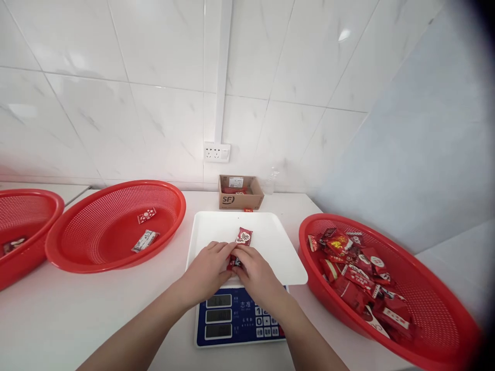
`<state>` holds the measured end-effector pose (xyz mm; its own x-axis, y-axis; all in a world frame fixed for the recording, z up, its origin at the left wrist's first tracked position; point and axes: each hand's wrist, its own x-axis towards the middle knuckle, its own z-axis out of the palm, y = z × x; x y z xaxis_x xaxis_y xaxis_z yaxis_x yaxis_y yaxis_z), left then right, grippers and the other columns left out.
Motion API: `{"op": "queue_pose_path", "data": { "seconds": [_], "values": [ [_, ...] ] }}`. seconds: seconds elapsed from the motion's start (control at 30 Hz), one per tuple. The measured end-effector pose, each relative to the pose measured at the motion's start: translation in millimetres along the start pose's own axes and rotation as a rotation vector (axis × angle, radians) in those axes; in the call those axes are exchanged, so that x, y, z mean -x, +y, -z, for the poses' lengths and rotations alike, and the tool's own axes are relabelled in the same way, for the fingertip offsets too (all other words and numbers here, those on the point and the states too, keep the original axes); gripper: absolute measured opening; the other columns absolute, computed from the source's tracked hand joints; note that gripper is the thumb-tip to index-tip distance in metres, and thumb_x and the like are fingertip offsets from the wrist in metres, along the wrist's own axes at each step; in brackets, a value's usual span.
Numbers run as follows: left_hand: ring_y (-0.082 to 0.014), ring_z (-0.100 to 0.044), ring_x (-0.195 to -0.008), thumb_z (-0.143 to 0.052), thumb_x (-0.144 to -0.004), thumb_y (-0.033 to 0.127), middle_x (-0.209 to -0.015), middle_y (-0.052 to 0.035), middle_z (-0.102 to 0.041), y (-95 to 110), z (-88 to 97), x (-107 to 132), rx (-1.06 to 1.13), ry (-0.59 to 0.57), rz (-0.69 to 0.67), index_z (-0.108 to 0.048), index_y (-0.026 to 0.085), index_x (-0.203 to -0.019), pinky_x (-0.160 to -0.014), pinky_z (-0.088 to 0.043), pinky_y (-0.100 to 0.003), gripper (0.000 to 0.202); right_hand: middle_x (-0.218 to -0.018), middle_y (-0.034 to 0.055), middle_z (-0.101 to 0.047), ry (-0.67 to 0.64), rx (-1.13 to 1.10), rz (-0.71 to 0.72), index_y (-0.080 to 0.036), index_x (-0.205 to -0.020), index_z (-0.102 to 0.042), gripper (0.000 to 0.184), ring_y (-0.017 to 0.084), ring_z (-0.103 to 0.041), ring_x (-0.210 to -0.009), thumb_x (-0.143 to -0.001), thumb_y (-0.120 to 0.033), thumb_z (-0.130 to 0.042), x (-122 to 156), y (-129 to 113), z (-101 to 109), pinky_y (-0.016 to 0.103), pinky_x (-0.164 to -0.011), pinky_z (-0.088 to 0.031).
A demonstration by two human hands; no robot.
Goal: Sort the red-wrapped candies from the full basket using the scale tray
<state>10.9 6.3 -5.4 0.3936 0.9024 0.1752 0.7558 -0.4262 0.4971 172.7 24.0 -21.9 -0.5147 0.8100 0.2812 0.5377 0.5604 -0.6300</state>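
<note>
My left hand [207,265] and my right hand [253,268] meet over the white tray [278,257] of a digital scale. Between them, fingers and thumbs are closed on a small dark red snack packet [234,262], partly covered by my fingers. Just beyond the fingertips a red snack packet with a pale printed patch [244,236] shows over the tray; whether it touches the held one is hard to see. Below the tray, the blue scale panel [247,304] with displays and keys is partly hidden by my right wrist.
At right, a red basket [309,221] holds many red packets. A red basket [58,247] at left contains two small packets, with another red basket [54,201] beyond it. An open cardboard box [242,201] stands behind the scale near the tiled wall.
</note>
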Motion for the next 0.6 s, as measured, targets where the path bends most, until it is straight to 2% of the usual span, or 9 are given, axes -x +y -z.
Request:
{"op": "queue_pose_path", "data": {
  "seconds": [0.1,0.23,0.33,0.43,0.5,0.53,0.6],
  "values": [
    [-0.0216,-0.056,-0.108,-0.048,-0.084,0.013,-0.116,-0.0051,-0.064,-9.5,-2.7,0.9,-0.035,0.002,0.006,-0.048,0.022,-0.126,-0.089,-0.048,-0.037,0.043,-0.123,0.0085,-0.058,-0.017,-0.007,-0.024,-0.021,-0.115,-0.059,0.038,0.021,-0.049,-0.118,-0.081,-0.009,-0.048,-0.8,-2.9,1.8,0.042,-0.102,-0.040],
    [-0.0189,-0.062,-0.098,-0.037,-0.086,0.008,-0.107,-0.0084,-0.068,-25.4,7.3,4.7,-0.136,0.055,0.137,-0.055,0.019,-0.121,-0.083,-0.050,-0.031,0.040,-0.124,0.0086,-0.057,-0.081,0.012,-0.085,-0.020,-0.112,-0.061,0.031,0.022,-0.047,-0.121,-0.083,-0.015,-0.050,2.6,-5.1,6.6,0.042,-0.103,-0.038],
    [-0.0234,-0.061,-0.103,-0.029,-0.087,0.009,-0.114,-0.0138,-0.065,-38.6,36.9,9.0,-0.193,0.192,0.284,-0.053,0.015,-0.124,-0.086,-0.049,-0.038,0.044,-0.127,0.0090,-0.055,-0.121,0.039,-0.104,-0.020,-0.115,-0.061,0.033,0.022,-0.045,-0.123,-0.083,-0.017,-0.051,4.2,-5.4,9.5,0.043,-0.104,-0.038],
    [-0.0291,-0.055,-0.112,-0.030,-0.090,0.019,-0.117,-0.0128,-0.063,-50.0,71.7,14.5,-0.304,0.424,0.480,-0.052,0.017,-0.125,-0.087,-0.047,-0.045,0.042,-0.132,0.0087,-0.052,-0.172,0.078,-0.063,-0.020,-0.120,-0.058,0.039,0.022,-0.044,-0.124,-0.083,-0.015,-0.048,3.6,-5.3,13.9,0.044,-0.105,-0.036],
    [-0.0308,-0.048,-0.120,-0.035,-0.089,0.025,-0.122,-0.0117,-0.060,-52.7,83.4,18.1,-0.350,0.522,0.478,-0.054,0.018,-0.123,-0.093,-0.044,-0.047,0.039,-0.133,0.0089,-0.051,-0.215,0.115,-0.019,-0.019,-0.123,-0.057,0.042,0.023,-0.043,-0.125,-0.082,-0.013,-0.049,1.1,-5.3,16.7,0.044,-0.105,-0.035],
    [-0.0306,-0.046,-0.122,-0.036,-0.089,0.027,-0.124,-0.0113,-0.059,-51.6,83.6,19.8,-0.330,0.526,0.440,-0.055,0.018,-0.121,-0.095,-0.042,-0.048,0.038,-0.133,0.0088,-0.052,-0.232,0.133,0.004,-0.019,-0.123,-0.056,0.043,0.024,-0.043,-0.125,-0.081,-0.012,-0.049,-0.8,-5.3,17.5,0.044,-0.104,-0.035],
    [-0.0281,-0.050,-0.118,-0.041,-0.089,0.033,-0.122,-0.0095,-0.061,-44.6,73.4,22.4,-0.193,0.448,0.350,-0.056,0.019,-0.119,-0.094,-0.044,-0.045,0.037,-0.127,0.0087,-0.056,-0.239,0.155,0.035,-0.019,-0.121,-0.057,0.041,0.024,-0.046,-0.121,-0.081,-0.012,-0.051,-5.7,-5.8,17.0,0.044,-0.102,-0.037]
  ]
}}
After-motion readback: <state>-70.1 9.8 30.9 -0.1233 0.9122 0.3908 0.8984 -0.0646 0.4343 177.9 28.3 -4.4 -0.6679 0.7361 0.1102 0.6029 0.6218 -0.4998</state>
